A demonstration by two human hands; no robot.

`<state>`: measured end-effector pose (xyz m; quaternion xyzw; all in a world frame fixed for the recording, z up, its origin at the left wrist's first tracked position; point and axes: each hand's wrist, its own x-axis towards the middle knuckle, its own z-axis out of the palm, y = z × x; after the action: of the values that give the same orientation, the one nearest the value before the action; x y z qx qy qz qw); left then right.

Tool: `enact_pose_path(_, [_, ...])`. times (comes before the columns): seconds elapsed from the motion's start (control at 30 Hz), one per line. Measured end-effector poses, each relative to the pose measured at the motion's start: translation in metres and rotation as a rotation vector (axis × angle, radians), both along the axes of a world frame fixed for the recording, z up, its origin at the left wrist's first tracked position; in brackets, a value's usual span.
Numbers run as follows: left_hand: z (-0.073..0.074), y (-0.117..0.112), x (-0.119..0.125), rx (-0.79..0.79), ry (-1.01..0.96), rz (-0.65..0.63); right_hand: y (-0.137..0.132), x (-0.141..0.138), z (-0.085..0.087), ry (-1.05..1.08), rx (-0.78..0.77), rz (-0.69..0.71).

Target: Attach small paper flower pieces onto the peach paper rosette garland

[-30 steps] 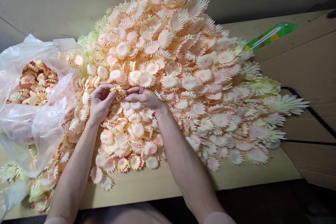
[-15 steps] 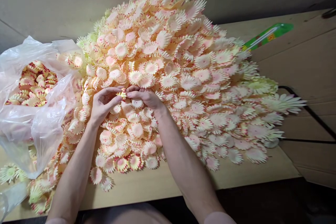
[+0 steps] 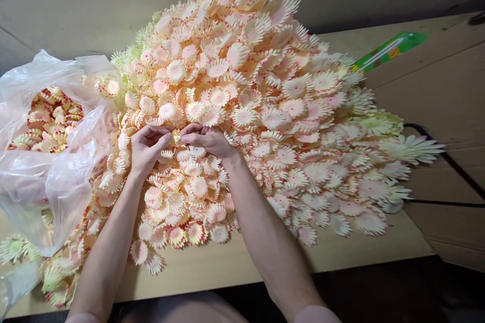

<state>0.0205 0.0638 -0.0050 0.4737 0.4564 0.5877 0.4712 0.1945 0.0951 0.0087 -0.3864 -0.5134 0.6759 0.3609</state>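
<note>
Pale wooden worktop point(image 3: 235, 262) runs from the near edge to a plain grey wall point(image 3: 76, 5) at the back, with board panels of the same colour on the right side.

Nearly all of it is covered by a heap of flower heads point(image 3: 265, 91). These are cream and pink petal discs with red-flecked edges. They are piled highest toward the wall and spill down almost to the near edge. The outer ones on the right are larger and paler.

At the left a clear plastic bag point(image 3: 56, 176) lies open and crumpled against the heap. It holds bagged flower heads point(image 3: 49, 121) of a deeper yellow and red, packed close together. A few greenish flower heads point(image 3: 15, 248) lie loose below the bag at the left corner.

A black cable point(image 3: 450, 161) crosses the boards on the right, partly tucked under the edge of the heap.

Behind the heap at the upper right a green packet point(image 3: 390, 50) lies slantwise. It has a white strip and a small red and yellow mark, but its writing is too small to read.

Both bare forearms reach in from the near edge. The left hand point(image 3: 146, 147) and the right hand point(image 3: 209, 140) meet fingertip to fingertip over the left middle of the heap. Both are pinched on one small flower head point(image 3: 176, 137), which is held just above the pile between the two thumbs and mostly hidden by the fingers.
</note>
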Motion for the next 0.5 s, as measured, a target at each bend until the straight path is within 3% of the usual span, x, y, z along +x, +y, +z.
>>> enact_pose_path(0.33, [0.0010, -0.0016, 0.0004, 0.036, 0.127, 0.015, 0.0002, -0.0024, 0.0004, -0.003, 0.013, -0.025])
enact_pose_path(0.5, [0.0007, -0.0022, 0.0017, 0.073, 0.096, 0.000, -0.0007, -0.0028, 0.0010, 0.017, -0.001, -0.022])
